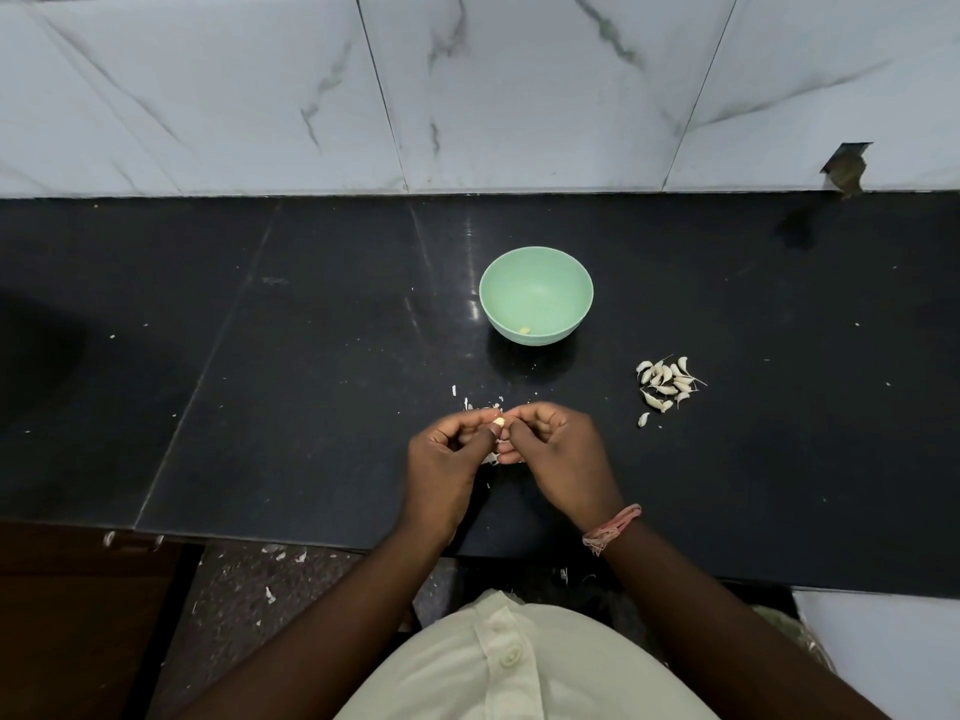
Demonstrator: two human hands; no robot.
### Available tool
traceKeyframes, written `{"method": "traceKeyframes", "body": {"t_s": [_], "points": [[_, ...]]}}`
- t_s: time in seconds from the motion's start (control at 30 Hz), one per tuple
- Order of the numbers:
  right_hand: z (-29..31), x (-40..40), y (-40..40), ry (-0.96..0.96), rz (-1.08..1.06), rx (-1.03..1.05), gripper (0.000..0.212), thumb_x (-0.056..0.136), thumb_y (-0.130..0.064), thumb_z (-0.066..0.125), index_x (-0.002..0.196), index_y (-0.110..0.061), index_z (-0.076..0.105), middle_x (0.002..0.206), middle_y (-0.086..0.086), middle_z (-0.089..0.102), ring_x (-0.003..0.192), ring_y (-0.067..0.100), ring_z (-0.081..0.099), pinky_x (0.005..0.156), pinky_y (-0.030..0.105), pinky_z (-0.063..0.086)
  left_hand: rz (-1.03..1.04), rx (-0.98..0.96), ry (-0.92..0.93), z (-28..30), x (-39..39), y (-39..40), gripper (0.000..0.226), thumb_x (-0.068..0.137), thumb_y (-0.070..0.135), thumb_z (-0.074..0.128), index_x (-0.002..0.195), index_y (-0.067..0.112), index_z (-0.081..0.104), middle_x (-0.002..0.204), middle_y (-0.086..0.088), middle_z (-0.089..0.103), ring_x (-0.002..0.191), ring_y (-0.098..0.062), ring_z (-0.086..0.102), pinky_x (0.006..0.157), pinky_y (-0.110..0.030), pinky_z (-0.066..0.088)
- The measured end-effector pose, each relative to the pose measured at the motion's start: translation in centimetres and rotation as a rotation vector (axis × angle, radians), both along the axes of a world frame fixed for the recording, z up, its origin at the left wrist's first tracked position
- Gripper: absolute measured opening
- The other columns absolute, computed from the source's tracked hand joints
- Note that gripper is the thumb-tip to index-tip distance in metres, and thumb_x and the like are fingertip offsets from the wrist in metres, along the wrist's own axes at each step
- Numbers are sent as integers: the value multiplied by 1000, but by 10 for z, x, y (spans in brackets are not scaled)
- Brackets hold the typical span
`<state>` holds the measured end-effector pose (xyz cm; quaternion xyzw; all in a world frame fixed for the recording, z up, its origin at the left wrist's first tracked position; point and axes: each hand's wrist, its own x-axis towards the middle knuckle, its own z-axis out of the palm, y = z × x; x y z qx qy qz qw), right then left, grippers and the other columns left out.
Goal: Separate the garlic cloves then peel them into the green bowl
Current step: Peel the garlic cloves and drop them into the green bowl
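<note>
On counter (311,407): hands (501,439) pinch clove (498,421); bowl (536,262) beyond; cloves (666,383) right

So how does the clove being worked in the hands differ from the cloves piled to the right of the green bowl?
The small yellowish clove is pinched between the left hand and the right hand, while the pile of whitish unpeeled garlic cloves lies untouched on the black stone counter. The held clove shows bare yellow flesh; the piled ones keep their papery white skins. Neither is in the pale green bowl.
</note>
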<state>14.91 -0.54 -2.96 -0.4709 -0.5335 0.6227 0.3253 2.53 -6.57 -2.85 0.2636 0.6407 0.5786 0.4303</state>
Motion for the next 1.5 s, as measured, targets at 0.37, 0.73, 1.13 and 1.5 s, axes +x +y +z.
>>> {"method": "traceKeyframes", "body": {"t_s": [0.37,0.73,1.13,1.5], "points": [[0,-3,-2,-210,5,177,5,88,-14,70,85,-16,73,70,0,72,59,13,69,64,49,62,27,41,29,2,2,0,18,89,-4,71,103,5,77,94,-7,79,89,-18,74,83,-29,60],[8,0,-3,-280,25,230,13,88,-14,68,75,-16,68,63,0,66,48,8,59,52,34,54,-10,41,-2,2,0,-2,20,88,-4,71,106,4,77,100,-7,79,97,-21,75,85,-27,59],[6,-5,-5,-27,-26,-31,13,95,1,59,85,-4,65,63,2,67,51,15,61,55,33,55,16,17,141,-6,-2,2,16,91,1,70,97,13,78,95,-5,77,89,-17,73,79,-29,57],[1,-6,-5,-8,1,-29,9,98,-2,59,94,5,64,69,9,69,62,17,65,52,28,55,-34,-11,-71,-3,0,4,14,94,5,67,104,5,77,94,-12,78,81,-22,70,76,-34,59]]}}
